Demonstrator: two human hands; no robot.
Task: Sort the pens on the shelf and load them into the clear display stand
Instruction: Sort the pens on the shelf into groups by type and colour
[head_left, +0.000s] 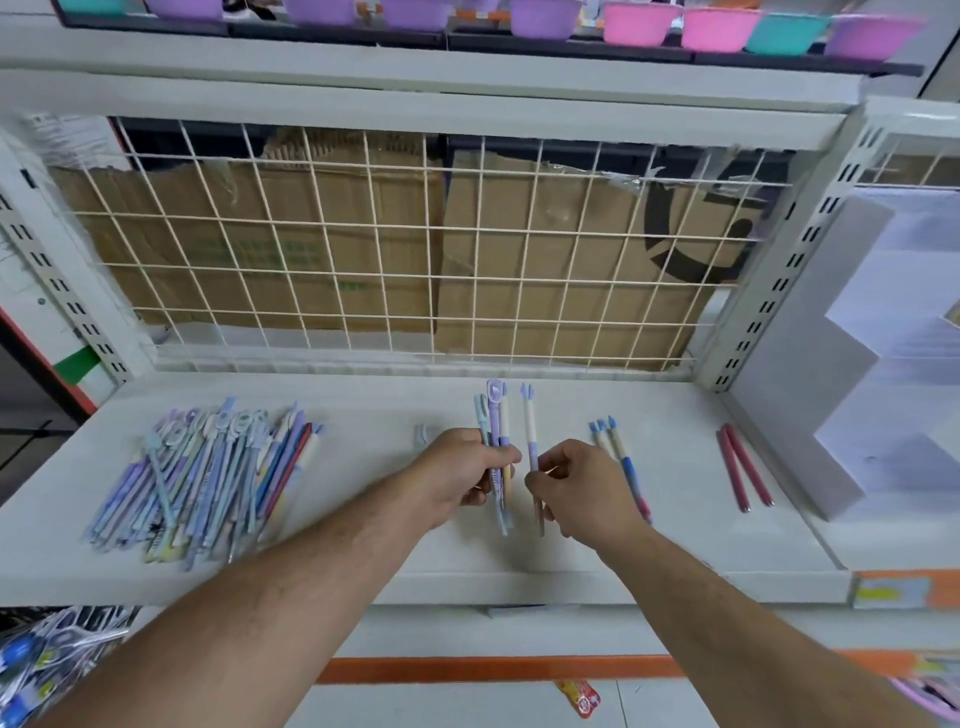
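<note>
My left hand (460, 475) grips a small bunch of pens (496, 415) upright above the middle of the white shelf (363, 545). Just to its right, my right hand (576, 488) pinches a single white-and-purple pen (530, 431), also upright and close to the bunch. A large heap of pastel pens (208, 478) lies on the left of the shelf. A few blue-tipped pens (615, 447) lie right of my right hand, partly hidden by it. Two red pens (743, 467) lie further right. No clear display stand is visible.
A wire grid (395, 249) backed with cardboard closes the rear of the shelf. A grey board (810, 364) leans at the right end. A small pale object (422, 434) lies behind my left hand. Coloured bowls (639, 26) line the shelf above.
</note>
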